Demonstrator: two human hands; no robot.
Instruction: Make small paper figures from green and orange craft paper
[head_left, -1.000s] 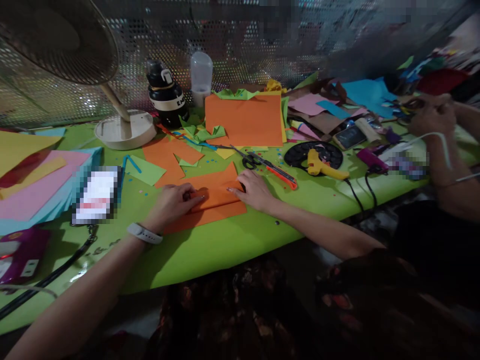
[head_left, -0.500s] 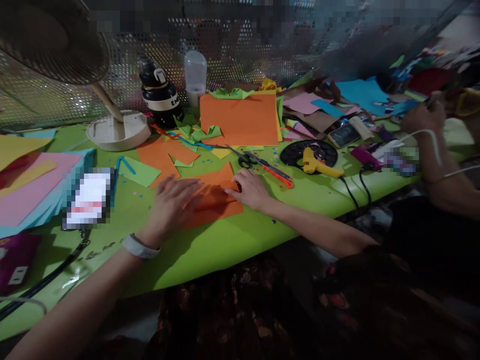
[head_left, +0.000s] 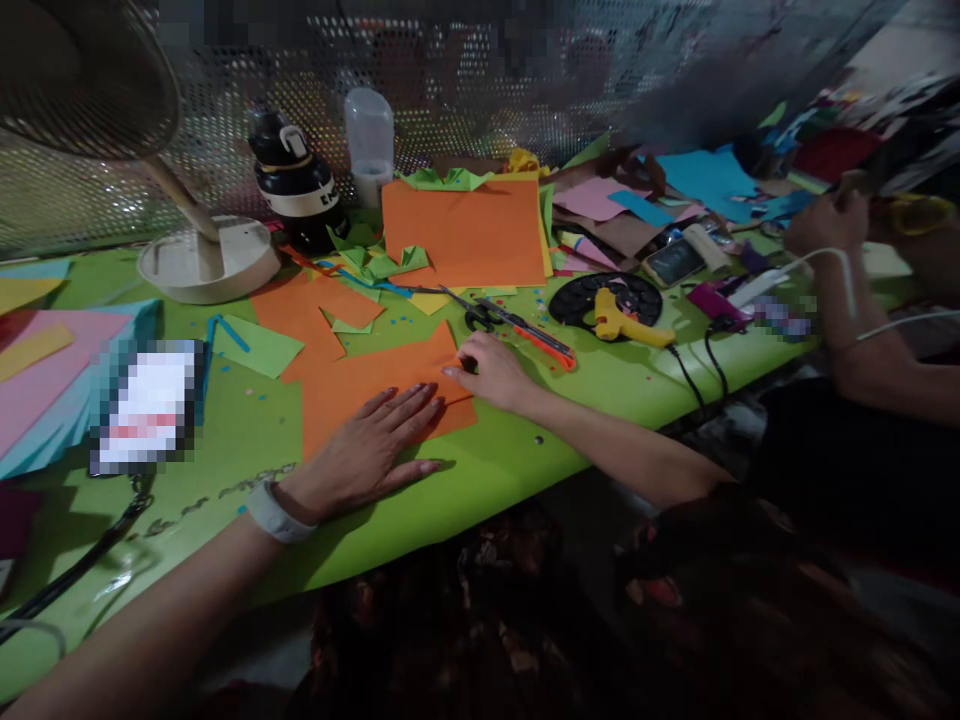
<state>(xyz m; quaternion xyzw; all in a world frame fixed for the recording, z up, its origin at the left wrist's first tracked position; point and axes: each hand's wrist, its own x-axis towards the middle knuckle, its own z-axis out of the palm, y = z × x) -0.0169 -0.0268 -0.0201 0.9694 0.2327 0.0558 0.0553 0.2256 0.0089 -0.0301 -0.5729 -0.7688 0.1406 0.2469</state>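
Paper sheet [head_left: 375, 372], plain orange, creased

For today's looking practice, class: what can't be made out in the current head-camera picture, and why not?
Head view: part of the orange sheet, covered by the left hand.
Head view: any contact under the right hand, hidden by its own curled fingers.
Head view: phone screen, masked by blocky blur.
Head view: fan head, cut off by the top and left edges.
Head view: purple object, cut off by the left edge.
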